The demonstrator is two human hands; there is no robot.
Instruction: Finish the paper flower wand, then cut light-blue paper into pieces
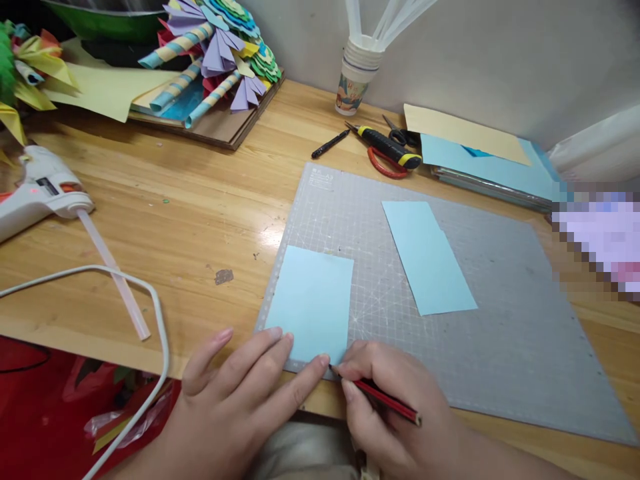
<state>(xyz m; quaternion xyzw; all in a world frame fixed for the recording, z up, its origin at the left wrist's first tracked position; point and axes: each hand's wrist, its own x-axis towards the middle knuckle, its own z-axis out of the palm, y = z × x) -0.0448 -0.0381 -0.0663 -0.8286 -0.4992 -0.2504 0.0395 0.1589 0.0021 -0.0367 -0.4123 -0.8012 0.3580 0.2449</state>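
Observation:
A light blue piece of paper [315, 293] lies at the left front of the grey cutting mat [510, 333]. The fingers of my left hand [250, 387] are spread, with their tips pressing on its near edge. My right hand [395, 400] grips a red and black pencil [390, 400], its point close to the paper's near right corner, beside my left fingertip. Whether the point touches the paper I cannot tell. Another light blue strip [430, 260] lies slanted on the mat, further right.
A white glue gun [45, 187] with a glue stick and a cable [160, 320] lies on the left. Behind the mat are a black pen [330, 144], a utility knife [385, 145], scissors [397, 133], paper cups [355, 80] and stacked paper [480, 167]. Paper flowers [220, 60] fill the back left.

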